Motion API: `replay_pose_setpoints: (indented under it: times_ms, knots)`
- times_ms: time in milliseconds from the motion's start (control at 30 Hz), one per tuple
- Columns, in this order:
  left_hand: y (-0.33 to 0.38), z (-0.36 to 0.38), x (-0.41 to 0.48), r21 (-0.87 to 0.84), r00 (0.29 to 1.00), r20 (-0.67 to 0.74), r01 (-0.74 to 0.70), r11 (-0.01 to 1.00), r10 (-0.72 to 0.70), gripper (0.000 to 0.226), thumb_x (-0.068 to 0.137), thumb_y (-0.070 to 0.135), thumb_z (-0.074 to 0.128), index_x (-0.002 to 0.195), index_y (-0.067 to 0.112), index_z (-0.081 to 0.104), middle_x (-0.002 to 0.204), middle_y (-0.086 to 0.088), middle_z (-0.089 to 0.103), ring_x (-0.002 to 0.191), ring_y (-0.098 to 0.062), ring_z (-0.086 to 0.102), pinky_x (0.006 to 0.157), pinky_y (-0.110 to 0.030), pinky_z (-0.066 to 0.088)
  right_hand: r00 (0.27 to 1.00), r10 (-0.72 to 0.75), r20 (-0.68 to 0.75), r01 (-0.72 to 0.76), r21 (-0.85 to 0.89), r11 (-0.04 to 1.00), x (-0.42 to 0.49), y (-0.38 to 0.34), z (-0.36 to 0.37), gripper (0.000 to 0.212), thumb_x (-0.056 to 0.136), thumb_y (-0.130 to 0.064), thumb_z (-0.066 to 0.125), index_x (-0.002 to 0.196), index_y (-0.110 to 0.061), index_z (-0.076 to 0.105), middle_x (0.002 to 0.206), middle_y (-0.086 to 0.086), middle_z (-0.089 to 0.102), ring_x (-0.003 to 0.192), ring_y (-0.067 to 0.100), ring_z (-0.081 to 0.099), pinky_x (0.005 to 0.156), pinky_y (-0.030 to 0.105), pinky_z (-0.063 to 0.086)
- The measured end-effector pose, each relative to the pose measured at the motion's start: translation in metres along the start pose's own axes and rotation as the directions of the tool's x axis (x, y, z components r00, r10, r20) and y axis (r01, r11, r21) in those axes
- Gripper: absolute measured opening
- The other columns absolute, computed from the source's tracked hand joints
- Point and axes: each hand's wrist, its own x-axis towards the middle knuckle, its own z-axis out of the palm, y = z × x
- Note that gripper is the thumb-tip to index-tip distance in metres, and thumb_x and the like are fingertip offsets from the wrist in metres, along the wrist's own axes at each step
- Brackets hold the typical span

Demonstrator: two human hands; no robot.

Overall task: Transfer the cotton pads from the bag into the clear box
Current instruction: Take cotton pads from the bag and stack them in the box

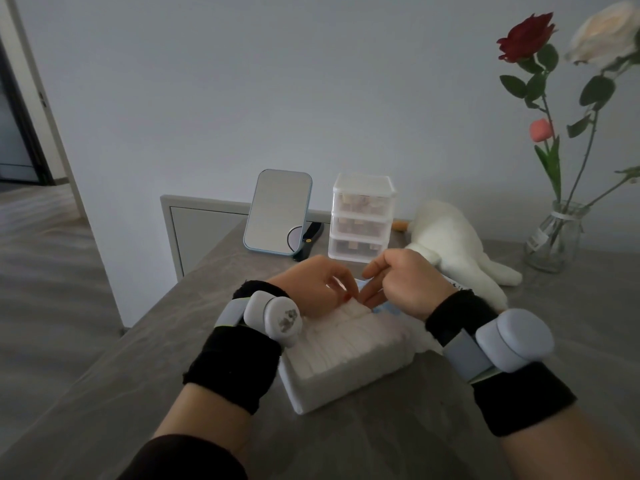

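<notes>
Both my hands meet at the far end of the bag (332, 389), which lies flat on the grey worktop (381, 438) right under and just nearer to me than my grip. Left hand (311, 285): grip narrow, fingers curled, thumb & fingertips pinching the far end of the row of white cotton pads (349, 337) that shows through the bag's top. Right hand (408, 282): grip also narrow, fingers curled down-left, tips pinching the bag's edge w/ the blue print, just beside my left thumb; the two sets of fingertips are nearly touching. The pads are all in the bag, packed on edge in one long row running from my grip back toward me, btw my two forearms. The clear box (362, 216), a stack of three see-through drawers w/ brownish stuff inside, stands beyond my grip, a bit right of centre, apart from the bag. Left of it and beyond my left hand, a blue-framed mirror (277, 211) leans upright. A white plush toy (450, 244) lies beyond my right hand, near the wrist. Far right of the grip is a glass vase (554, 237) w/ a red rose (526, 38), a pale rose (606, 32) and a pink bud (541, 130). Both wrists have black bands and a pale rounded device: left (273, 317), right (512, 341).
</notes>
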Motion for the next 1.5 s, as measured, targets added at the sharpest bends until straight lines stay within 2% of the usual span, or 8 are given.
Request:
replay_pose_setpoints:
  times_ms: [167,300,467,733,933,1167,1367,1500]
  knots:
    - [0.007,-0.002,0.0,-0.021,0.997,-0.08,-0.022,1.0,0.02,0.026,0.088,0.005,0.054,0.096,0.02,0.074,0.091,0.009,0.07,0.089,-0.004,0.067,0.084,-0.024,0.053,0.991,-0.07,-0.117,0.067,-0.023,0.997,0.002,0.002,-0.011,0.035,0.082,0.013,0.033,0.091,-0.004,0.062,0.076,0.01,0.071,0.075,0.021,0.07,0.073,0.03,0.058]
    - [0.014,0.0,0.001,-0.005,0.992,-0.121,-0.035,0.999,0.034,0.027,0.09,0.004,0.053,0.098,0.019,0.074,0.095,0.008,0.07,0.09,-0.005,0.065,0.083,-0.021,0.049,0.967,-0.107,-0.23,0.117,0.03,0.993,0.0,0.002,-0.023,0.038,0.078,0.016,0.032,0.083,-0.005,0.063,0.079,0.011,0.071,0.072,0.021,0.069,0.051,0.013,0.047]
    - [0.028,0.001,0.002,0.042,0.991,-0.105,-0.072,0.996,0.077,0.024,0.091,0.007,0.054,0.1,0.02,0.072,0.098,0.01,0.069,0.093,-0.004,0.064,0.084,-0.016,0.047,0.923,-0.164,-0.349,0.21,0.098,0.973,-0.016,0.015,-0.044,0.037,0.075,0.018,0.036,0.079,-0.004,0.065,0.092,0.007,0.07,0.072,0.018,0.071,0.063,0.029,0.056]
    - [0.064,0.027,0.008,0.263,0.983,-0.142,-0.079,0.961,0.12,0.016,0.093,0.021,0.051,0.094,0.026,0.067,0.099,0.011,0.066,0.094,-0.011,0.062,0.087,-0.034,0.053,0.803,-0.162,-0.574,0.233,0.051,0.971,-0.078,0.056,-0.073,0.04,0.063,0.019,0.035,0.056,-0.004,0.067,0.046,0.003,0.06,0.041,0.006,0.052,0.046,0.015,0.042]
    - [0.092,0.055,0.008,0.383,0.964,-0.231,-0.033,0.923,0.13,0.025,0.089,0.052,0.055,0.091,0.028,0.061,0.101,0.01,0.065,0.097,-0.015,0.06,0.085,-0.038,0.051,0.826,-0.178,-0.534,0.212,0.001,0.977,-0.089,0.074,-0.067,0.03,0.058,-0.005,0.04,0.048,-0.015,0.066,0.047,0.002,0.062,0.043,0.014,0.058,0.047,0.026,0.049]
    - [0.129,0.067,0.008,0.589,0.994,-0.081,-0.014,0.808,0.076,0.042,0.08,0.068,0.057,0.088,0.027,0.053,0.099,0.007,0.063,0.094,-0.019,0.061,0.078,-0.036,0.054,0.884,-0.156,-0.442,0.139,-0.07,0.988,-0.086,0.081,-0.069,0.031,0.053,-0.016,0.041,0.045,-0.032,0.066,0.051,-0.005,0.066,0.061,0.019,0.066,0.067,0.04,0.057]
    - [0.134,0.074,0.014,0.683,1.0,-0.009,0.005,0.731,0.002,0.031,0.087,0.051,0.053,0.093,0.021,0.06,0.094,0.004,0.058,0.093,-0.02,0.06,0.077,-0.033,0.05,0.888,-0.156,-0.432,0.125,-0.101,0.987,-0.084,0.082,-0.069,0.033,0.06,-0.015,0.042,0.059,-0.022,0.074,0.068,-0.003,0.073,0.074,0.017,0.067,0.078,0.037,0.055]
    - [0.131,0.075,0.021,0.513,0.992,-0.12,0.035,0.857,0.031,0.02,0.091,0.029,0.044,0.073,0.02,0.041,0.081,-0.002,0.054,0.08,-0.027,0.056,0.069,-0.034,0.046,0.903,-0.19,-0.385,0.095,-0.251,0.963,-0.079,0.087,-0.065,0.034,0.087,-0.007,0.048,0.107,-0.015,0.075,0.111,0.003,0.072,0.108,0.021,0.063,0.1,0.035,0.046]
